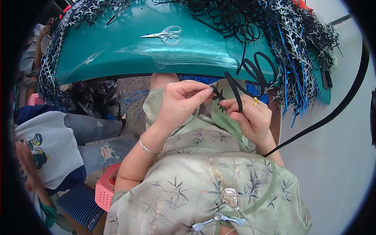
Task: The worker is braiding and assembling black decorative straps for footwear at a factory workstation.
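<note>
Mostly, the risk lies in snagging: on the green-covered table (117,43), the wrinkled clear film (184,56) could ruck up if something is dragged across it, and the silver-and-blue leaf trim (291,66) at the right, with its many jagged ends, could catch the loose loops (256,72) of ribbon close beside it. The heaped black tangle (231,17) might knot tighter if a strand were tugged. The black ribbon (236,92) itself is between the two hands, over the lap and in front of the table edge; being narrow, it could twist or slip out if either pinch loosened. The left hand (180,97) grips a dark end between thumb and fingertips, while the right hand (250,117) pinches near it with the ribbon passing over the fingers; exactly what is between the right fingertips is too small to tell. Counting from large to small: one table; leaf trim at two sides, its strands too many to count; one tangle, its loops overlapping beyond a sure count; two hands; one pair of clear-handled scissors (168,35) on the table; one bracelet (149,148) on the left wrist; one yellow ring (255,102) on the right hand.
</note>
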A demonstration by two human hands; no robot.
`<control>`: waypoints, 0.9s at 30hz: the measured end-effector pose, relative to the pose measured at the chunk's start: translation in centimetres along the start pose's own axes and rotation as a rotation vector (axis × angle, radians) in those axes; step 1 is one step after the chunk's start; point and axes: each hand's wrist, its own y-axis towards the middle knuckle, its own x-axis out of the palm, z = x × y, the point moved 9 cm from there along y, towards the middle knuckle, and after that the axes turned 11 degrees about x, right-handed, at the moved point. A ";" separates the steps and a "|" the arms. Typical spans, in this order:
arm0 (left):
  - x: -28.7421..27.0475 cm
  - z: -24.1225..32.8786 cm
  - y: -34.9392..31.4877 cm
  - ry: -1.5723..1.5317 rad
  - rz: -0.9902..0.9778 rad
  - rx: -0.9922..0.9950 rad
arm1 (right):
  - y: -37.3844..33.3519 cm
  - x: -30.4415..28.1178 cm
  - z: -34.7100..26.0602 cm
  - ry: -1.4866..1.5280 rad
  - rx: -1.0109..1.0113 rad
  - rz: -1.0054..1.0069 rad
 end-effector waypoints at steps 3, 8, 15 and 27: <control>-0.1 0.0 0.0 0.023 -0.003 0.002 | -0.1 0.1 0.1 0.010 0.007 0.006; -0.1 -0.2 0.0 -0.005 -0.020 0.000 | -0.1 0.1 0.2 -0.013 0.004 0.001; 0.9 -0.2 -0.2 -0.032 -0.012 -0.003 | -0.1 0.2 0.3 -0.022 0.010 0.004; -0.7 -1.0 0.4 -0.075 0.153 0.097 | -1.3 2.9 -0.2 -0.295 -0.170 0.043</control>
